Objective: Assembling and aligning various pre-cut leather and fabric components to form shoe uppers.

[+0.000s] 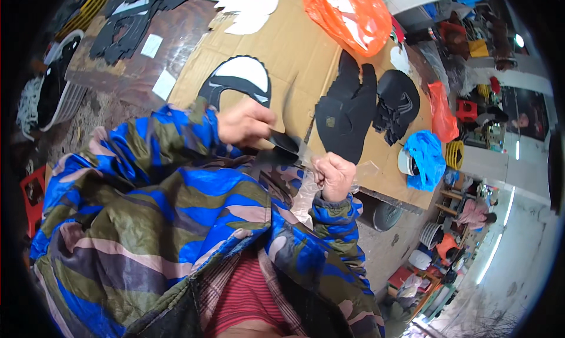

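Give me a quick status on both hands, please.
Left hand gripping black cutout piece. Right hand fisted on clear plastic film. Nothing between them.

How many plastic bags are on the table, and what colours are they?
Orange plastic bag: 1
Red plastic bag: 1
Blue plastic bag: 1
Total: 3, all lying on the cardboard-covered table.
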`<state>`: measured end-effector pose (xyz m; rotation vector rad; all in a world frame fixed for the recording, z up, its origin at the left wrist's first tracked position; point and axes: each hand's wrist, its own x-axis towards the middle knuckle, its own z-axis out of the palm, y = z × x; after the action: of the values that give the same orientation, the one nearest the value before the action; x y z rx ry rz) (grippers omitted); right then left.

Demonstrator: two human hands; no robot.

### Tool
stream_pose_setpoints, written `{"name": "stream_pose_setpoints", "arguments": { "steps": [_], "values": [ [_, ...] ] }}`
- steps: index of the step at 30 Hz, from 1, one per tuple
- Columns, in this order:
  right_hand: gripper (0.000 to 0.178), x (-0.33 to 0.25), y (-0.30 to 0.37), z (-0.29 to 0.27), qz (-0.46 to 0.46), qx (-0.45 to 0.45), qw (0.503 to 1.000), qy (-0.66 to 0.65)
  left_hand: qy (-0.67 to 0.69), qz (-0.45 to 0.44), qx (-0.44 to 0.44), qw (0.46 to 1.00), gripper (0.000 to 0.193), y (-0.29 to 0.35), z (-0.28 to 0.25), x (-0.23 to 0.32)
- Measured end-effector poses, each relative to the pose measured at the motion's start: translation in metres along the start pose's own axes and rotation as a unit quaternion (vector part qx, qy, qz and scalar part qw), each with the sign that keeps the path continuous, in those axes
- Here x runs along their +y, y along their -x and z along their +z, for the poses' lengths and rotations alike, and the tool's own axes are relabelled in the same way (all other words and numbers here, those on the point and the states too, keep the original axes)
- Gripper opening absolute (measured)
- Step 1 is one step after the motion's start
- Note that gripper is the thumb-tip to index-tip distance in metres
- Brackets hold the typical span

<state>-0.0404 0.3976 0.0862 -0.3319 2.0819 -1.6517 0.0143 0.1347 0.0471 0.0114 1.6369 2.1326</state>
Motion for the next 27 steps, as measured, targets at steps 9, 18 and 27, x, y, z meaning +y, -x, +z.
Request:
{"name": "stream_pose_setpoints", "arguments": {
  "steps": [9,18,27],
  "values": [
    [0.015,-0.015,-0.029,0.042,-0.064,-0.105,0.986,0.110,-0.076,-0.058,-0.006,0.995,0.041,0.006,-0.009,0.021],
    [0.013,-0.013,-0.040,0.051,-0.220,-0.157,0.941,0.204,-0.176,0.001,0.104,0.979,0.039,0.001,-0.002,0.014],
    [0.021,-0.023,-0.017,0.003,-0.151,-0.160,0.962,0.163,-0.442,0.156,0.072,0.880,0.013,0.013,-0.063,0.007]
  ]
}}
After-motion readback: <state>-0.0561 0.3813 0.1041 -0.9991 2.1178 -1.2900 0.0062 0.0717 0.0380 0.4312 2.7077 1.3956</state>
